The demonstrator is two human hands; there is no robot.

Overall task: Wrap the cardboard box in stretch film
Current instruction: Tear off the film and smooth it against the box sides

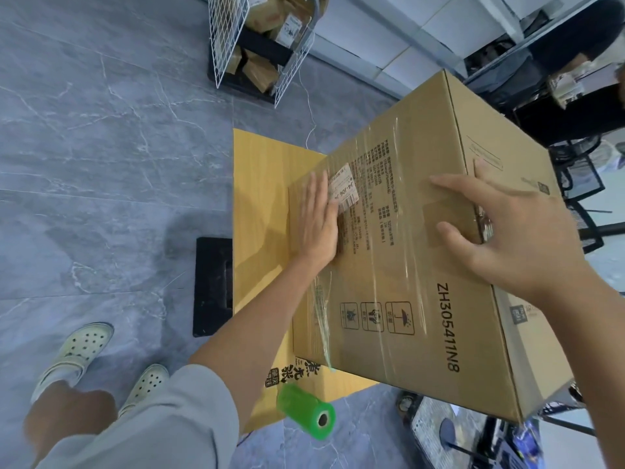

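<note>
Box (422, 252) sitting on flat cardboard sheet (260, 204) on floor — film band already crossing middle, both ends waiting bare. Right hand (507, 238) spreading open over top edge, left hand (316, 221) pressing flat on film — neither gripping. Green film roll (306, 411) dangling near corner, unheld.

Under me is a grey marble-patterned floor (84, 147). A flattened yellow-brown cardboard sheet (260, 184) lies spread on it, and the big cardboard box (436, 252) I am wrapping stands over that sheet. The green roll of stretch film (306, 412) sits at the sheet's near corner, beside the printed black characters. A black tray (213, 286) lies on the floor against the sheet's left edge. A wire rack (260, 45) holding packages stands farther off. My pale clogs (84, 346) are planted at lower left.
</note>
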